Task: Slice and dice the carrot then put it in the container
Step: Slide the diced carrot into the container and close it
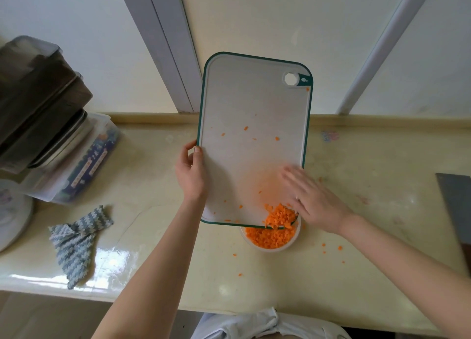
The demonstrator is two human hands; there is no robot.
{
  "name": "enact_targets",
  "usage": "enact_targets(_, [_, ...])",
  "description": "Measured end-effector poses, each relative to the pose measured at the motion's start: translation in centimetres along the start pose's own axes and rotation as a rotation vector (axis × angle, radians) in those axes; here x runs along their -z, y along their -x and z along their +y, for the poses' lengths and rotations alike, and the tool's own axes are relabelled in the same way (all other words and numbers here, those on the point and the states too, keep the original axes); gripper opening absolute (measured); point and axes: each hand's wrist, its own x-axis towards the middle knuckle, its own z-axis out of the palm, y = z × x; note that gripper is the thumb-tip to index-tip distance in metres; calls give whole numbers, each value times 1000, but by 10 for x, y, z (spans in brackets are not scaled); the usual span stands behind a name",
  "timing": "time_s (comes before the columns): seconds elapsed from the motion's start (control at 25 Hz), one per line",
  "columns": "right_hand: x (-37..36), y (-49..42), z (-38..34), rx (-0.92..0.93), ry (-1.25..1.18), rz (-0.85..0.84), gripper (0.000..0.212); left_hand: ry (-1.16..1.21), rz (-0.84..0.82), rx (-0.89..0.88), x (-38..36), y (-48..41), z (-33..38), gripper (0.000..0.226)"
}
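- Cutting board [254, 135]: tilted, lower edge over container [270, 250]; keep it inside the rim.
- Left hand [191, 175]: grips board edge, up-left of container; steady the tilt.
- Right hand [313, 201]: fingers straight, just above container; sweep slowly.
- Diced carrot [280, 217]: heaped over container, rest inside.

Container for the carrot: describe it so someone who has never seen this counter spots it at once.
On the cream countertop, find the white, green-edged cutting board tilted up at the centre. Under its lower right corner sits the container, a small round white bowl heaped with diced carrot. The clear boxes stacked far left are rectangular; this is the only round, orange-filled vessel.
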Motion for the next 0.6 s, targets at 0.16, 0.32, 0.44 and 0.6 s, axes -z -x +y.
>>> enact_targets(0.16, [-22,14,-22,-187,25,-19,67,-2,7,-4,0,1,0,14])
enact_targets(0.32, [-42,49,-54,-145,50,-63,62,-15,6,4,-1,-1,-1,15])
enact_targets(0.44, [-42,63,-62,-68,-5,-54,58,-15,-5,7,-1,0,0,14])
enact_targets(0.6, [-29,26,-49,-105,-20,11,56,-18,-10,1,-2,1,2,14])
